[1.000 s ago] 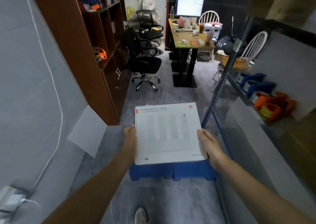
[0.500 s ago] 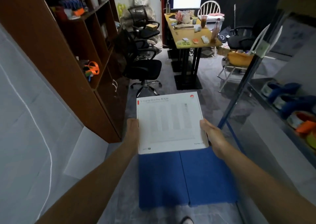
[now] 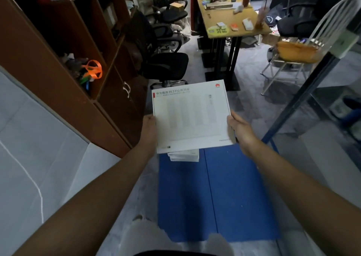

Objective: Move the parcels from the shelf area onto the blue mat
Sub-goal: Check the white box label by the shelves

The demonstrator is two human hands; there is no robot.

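In the head view, the blue mat [image 3: 234, 193] was only a strip showing under the parcel's near edge a second ago. Now it spreads wide across the floor below the arms, so the person has closed in on it and is looking more steeply down. The white parcel [image 3: 190, 117] is carried just as before, clasped by its two side edges. The left hand [image 3: 149, 126] has its fingers wrapped on the left edge and the right hand [image 3: 239, 127] has its thumb laid along the right edge; the fingers underneath are hidden. A low stack of white parcels [image 3: 184, 156], not seen before, peeks out beneath the held one at the mat's far left part. I judge the carry is all but over and only the setting-down remains, probably onto or beside that stack. The parcel hangs in the air over the mat's far end, between the brown shelf unit [image 3: 58, 70] on the left and the blue rack post [image 3: 304, 99] on the right. It lies flat, printed face up. Its title line runs along the far edge and the red logo sits at the far right corner, so it reads upright to the carrier. It looks close to square, so I cannot firmly call a long axis. The gripped sides run away from the person, turned slightly askew of the mat's seam.
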